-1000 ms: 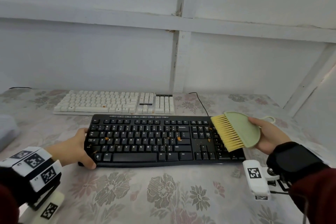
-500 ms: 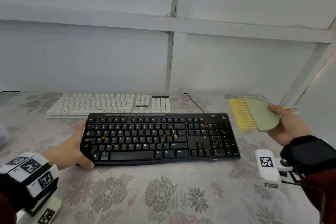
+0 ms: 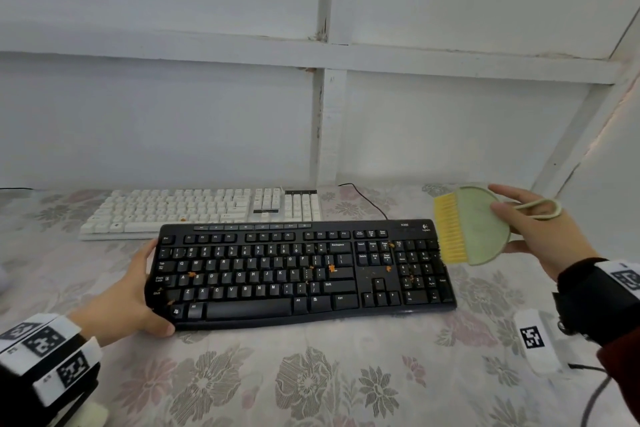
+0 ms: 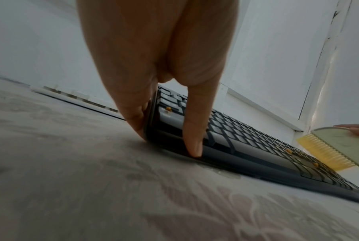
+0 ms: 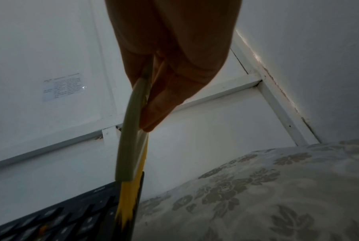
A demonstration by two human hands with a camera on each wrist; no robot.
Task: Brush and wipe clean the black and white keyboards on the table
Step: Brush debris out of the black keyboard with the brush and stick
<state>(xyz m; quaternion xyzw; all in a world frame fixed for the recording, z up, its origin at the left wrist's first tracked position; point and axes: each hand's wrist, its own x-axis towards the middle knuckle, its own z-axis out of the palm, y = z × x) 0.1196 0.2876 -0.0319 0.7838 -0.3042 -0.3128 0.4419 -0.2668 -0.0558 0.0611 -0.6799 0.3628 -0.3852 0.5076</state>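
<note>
A black keyboard (image 3: 304,274) lies on the floral tablecloth, dotted with small orange crumbs (image 3: 331,268). My left hand (image 3: 128,291) grips its left end, thumb on the front corner, fingers along the side edge (image 4: 147,117). Behind it sits a white keyboard (image 3: 194,210) with one orange crumb. My right hand (image 3: 540,236) holds a pale green brush (image 3: 485,225) with yellow bristles (image 3: 450,229). The bristles hang over the black keyboard's right end by the number pad (image 5: 127,212). In the left wrist view the brush (image 4: 339,146) shows at the far right.
The tablecloth (image 3: 311,385) covers the table in front of the keyboards. A black cable (image 3: 367,201) runs from behind the black keyboard toward the white panelled wall (image 3: 207,114). A pale object (image 3: 5,282) sits at the left edge.
The brush lifted off the number pad and swung out to the right, then came back to the keyboard's right edge. My left hand kept its grip on the left end.
</note>
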